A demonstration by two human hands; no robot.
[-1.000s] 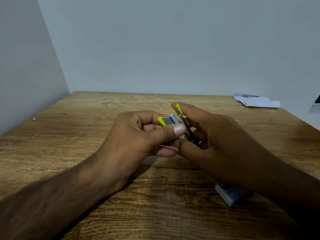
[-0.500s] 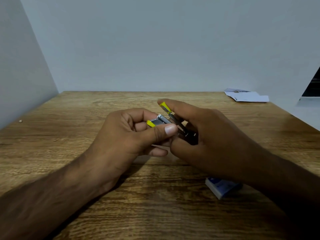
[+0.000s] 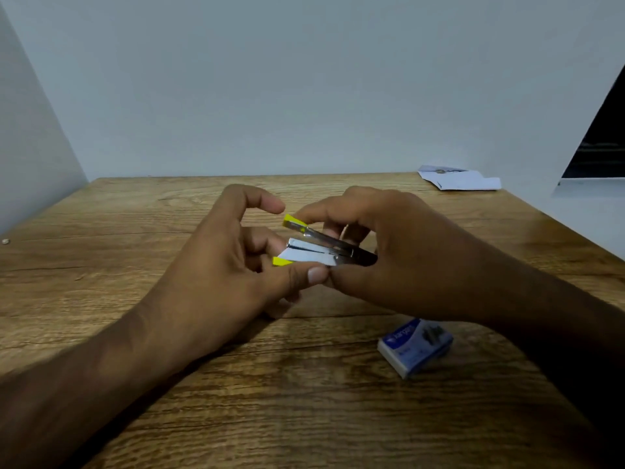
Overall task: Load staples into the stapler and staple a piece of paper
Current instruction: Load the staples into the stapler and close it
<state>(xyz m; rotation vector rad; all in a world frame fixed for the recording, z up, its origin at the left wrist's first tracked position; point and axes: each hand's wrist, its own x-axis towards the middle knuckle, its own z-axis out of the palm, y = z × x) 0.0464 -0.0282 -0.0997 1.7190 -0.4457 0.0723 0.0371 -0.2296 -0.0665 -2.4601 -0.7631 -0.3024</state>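
Observation:
A small metal stapler (image 3: 321, 250) with yellow tips is held above the middle of the wooden table, its top arm hinged up and the silver magazine showing. My right hand (image 3: 399, 252) grips its rear end, forefinger on the raised yellow tip. My left hand (image 3: 230, 265) holds the front from below, thumb along the lower edge, while its forefinger is lifted off and curled above. A blue and white staple box (image 3: 416, 346) lies closed on the table under my right wrist. Folded white paper (image 3: 460, 179) lies at the far right corner.
The wooden table (image 3: 135, 231) meets grey walls at the back and left. A tiny pale speck (image 3: 5, 241) sits at the left edge. A dark opening (image 3: 598, 143) shows at the far right, beyond the table's right edge.
The stapler's top arm has swung further up, exposing more of the magazine. My left forefinger has lifted away from the stapler. The camera has moved in closer.

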